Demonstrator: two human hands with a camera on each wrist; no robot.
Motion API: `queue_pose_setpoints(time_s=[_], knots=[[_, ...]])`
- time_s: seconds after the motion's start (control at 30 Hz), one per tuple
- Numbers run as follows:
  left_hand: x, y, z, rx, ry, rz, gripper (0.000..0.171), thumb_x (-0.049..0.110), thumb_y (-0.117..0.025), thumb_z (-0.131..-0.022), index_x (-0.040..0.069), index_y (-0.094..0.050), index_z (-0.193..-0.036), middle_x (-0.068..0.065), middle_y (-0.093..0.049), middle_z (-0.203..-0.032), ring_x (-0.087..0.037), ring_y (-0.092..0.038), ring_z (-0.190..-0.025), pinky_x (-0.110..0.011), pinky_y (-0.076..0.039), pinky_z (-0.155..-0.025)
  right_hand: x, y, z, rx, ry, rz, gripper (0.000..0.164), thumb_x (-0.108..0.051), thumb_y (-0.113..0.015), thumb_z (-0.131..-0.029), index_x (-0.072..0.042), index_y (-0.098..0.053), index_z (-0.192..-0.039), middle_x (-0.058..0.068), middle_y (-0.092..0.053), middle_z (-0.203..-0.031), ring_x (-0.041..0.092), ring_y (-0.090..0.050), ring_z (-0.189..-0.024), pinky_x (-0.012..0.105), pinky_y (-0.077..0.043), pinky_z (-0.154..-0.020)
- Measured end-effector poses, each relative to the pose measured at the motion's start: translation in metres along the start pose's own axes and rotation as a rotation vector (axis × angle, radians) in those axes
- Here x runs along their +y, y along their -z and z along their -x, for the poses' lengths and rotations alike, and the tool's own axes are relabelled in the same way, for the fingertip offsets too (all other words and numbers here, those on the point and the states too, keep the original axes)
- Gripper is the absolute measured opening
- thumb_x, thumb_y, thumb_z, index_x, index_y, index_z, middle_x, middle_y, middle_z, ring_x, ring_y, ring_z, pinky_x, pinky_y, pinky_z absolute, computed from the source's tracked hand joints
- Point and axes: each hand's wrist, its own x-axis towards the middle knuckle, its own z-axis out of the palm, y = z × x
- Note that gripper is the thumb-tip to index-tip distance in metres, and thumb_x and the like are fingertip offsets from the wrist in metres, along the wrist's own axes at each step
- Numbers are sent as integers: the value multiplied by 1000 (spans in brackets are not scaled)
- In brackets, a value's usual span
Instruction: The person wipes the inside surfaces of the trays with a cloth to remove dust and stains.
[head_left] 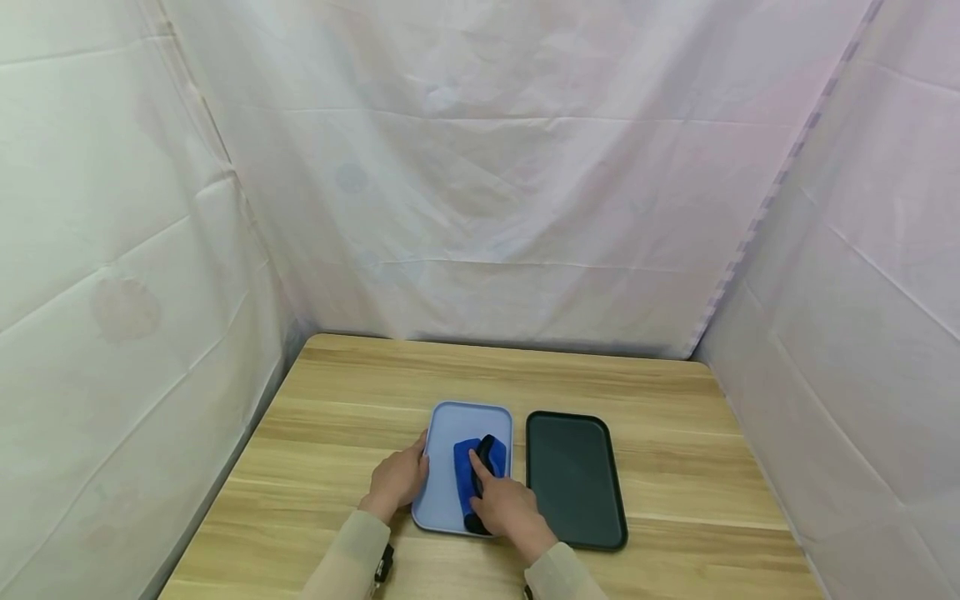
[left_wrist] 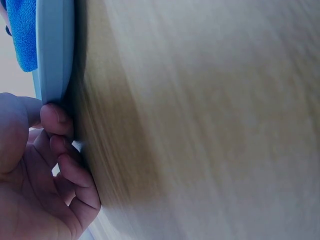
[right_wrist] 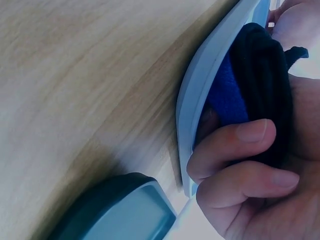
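Note:
A light blue tray (head_left: 457, 423) lies on the wooden table. My left hand (head_left: 400, 478) pinches its left rim; in the left wrist view the fingertips (left_wrist: 56, 120) meet at the end of the pale tray edge (left_wrist: 54, 50). On the tray's right half lies a blue cloth (head_left: 464, 468) with a black strip along it. My right hand (head_left: 507, 505) holds this cloth, its index finger stretched over the blue part. In the right wrist view other fingers (right_wrist: 235, 145) curl around the black part of the cloth (right_wrist: 265, 75). The cloth's underside is hidden.
A dark green tray (head_left: 573, 475) lies just right of the light blue one, with a narrow gap between them. The wooden table (head_left: 337, 400) is enclosed by white hanging sheets (head_left: 487, 208) at the back and both sides.

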Motion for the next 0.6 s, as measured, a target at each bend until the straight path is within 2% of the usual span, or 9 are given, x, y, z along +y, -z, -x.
queue_pose_setpoints(time_s=[0.33,0.6], knots=[[0,2,0,-14,4,6,53,29,-51,-99,17,-39,-149,-18,-70,-108,-19,-55,-65,-36,-43,-53,5,-1,-2,-3,25,-10,72,-44,-56,-94,-46,-14,-152,4,-49,-49,18,-37,-40,34,-27,-42],[-1,1,-1,-16,-11,-5,54,29,-51,-99,16,-39,-149,-18,-71,-108,-19,-57,-66,-37,-44,-54,8,2,-9,-23,26,-31,71,-45,-57,-94,-48,-16,-151,5,-52,-55,21,-45,-45,36,-31,-45]])
